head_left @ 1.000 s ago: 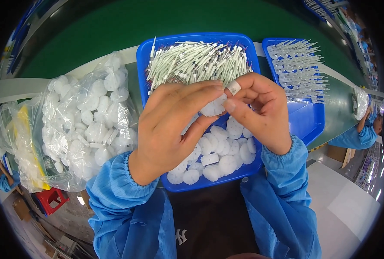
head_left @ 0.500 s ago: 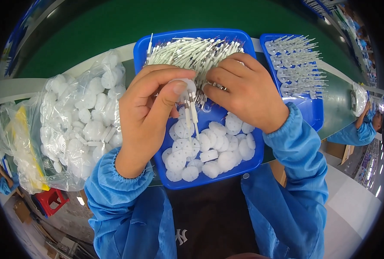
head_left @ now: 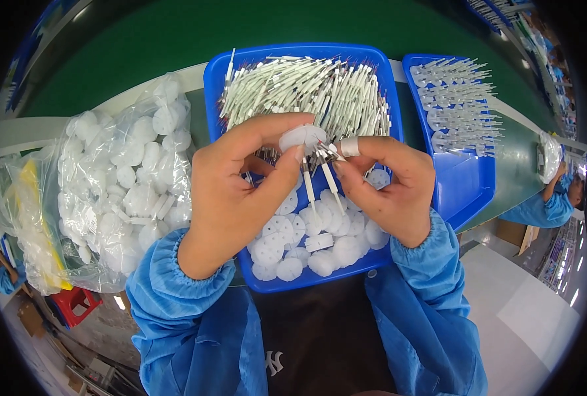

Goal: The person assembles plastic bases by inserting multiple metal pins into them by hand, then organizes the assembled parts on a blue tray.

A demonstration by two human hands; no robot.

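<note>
My left hand (head_left: 237, 188) pinches a round white perforated plastic disc (head_left: 303, 136) between thumb and fingers. Two slim white rods (head_left: 331, 179) with dark upper ends hang down from the disc. Thumb and index finger of my right hand (head_left: 392, 185) are pinched together at the disc's right edge, on the dark end of a thin rod (head_left: 336, 153) that the fingertips partly cover. A white band (head_left: 349, 146) wraps that index finger. Under both hands is a blue tray (head_left: 320, 285), with loose white discs (head_left: 277, 231) in its near part and a heap of similar rods (head_left: 274, 86) in its far part.
To the right, a second blue tray (head_left: 462, 178) holds rows of discs with rods sticking out (head_left: 455, 105). A clear plastic bag (head_left: 125, 171) full of white discs lies at left. A red stool (head_left: 75, 305) stands below the green table (head_left: 174, 33). Another person's blue sleeve (head_left: 538, 211) shows far right.
My right hand has come back from the rod heap toward me, and its fingertips now meet the disc's edge. The left hand still grips the disc, slightly more to the right and lower.
</note>
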